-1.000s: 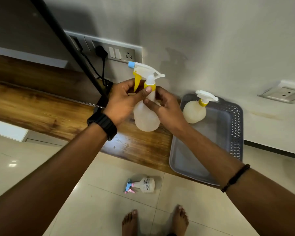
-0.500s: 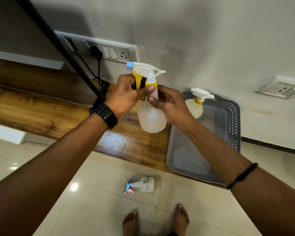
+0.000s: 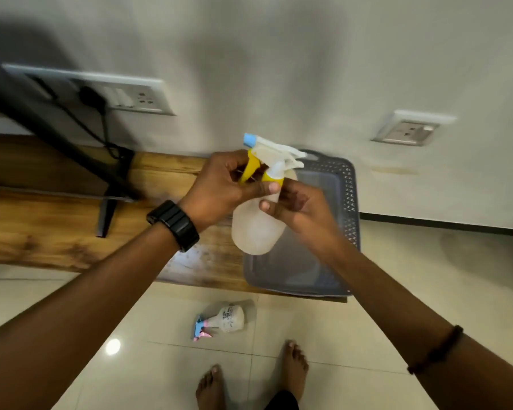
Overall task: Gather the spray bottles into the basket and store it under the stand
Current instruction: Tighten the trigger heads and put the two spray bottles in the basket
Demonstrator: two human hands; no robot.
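Observation:
Both hands hold one translucent spray bottle with a yellow trigger and a blue nozzle, upright above the left edge of the grey basket. My left hand grips its trigger and neck. My right hand pinches the neck from the right. The basket sits on the right end of the wooden stand. A second bottle in the basket is hidden behind the held one. A small white spray bottle with a pink and blue head lies on the floor tiles in front of the stand.
A black monitor leg stands on the wooden stand at left, with a cable running up to a wall socket panel. Another socket is on the wall at right. My bare feet are on the tiled floor below.
The held bottle and both hands have shifted right, over the basket's left edge. The bottle in the basket is now hidden behind them. The view has tilted.

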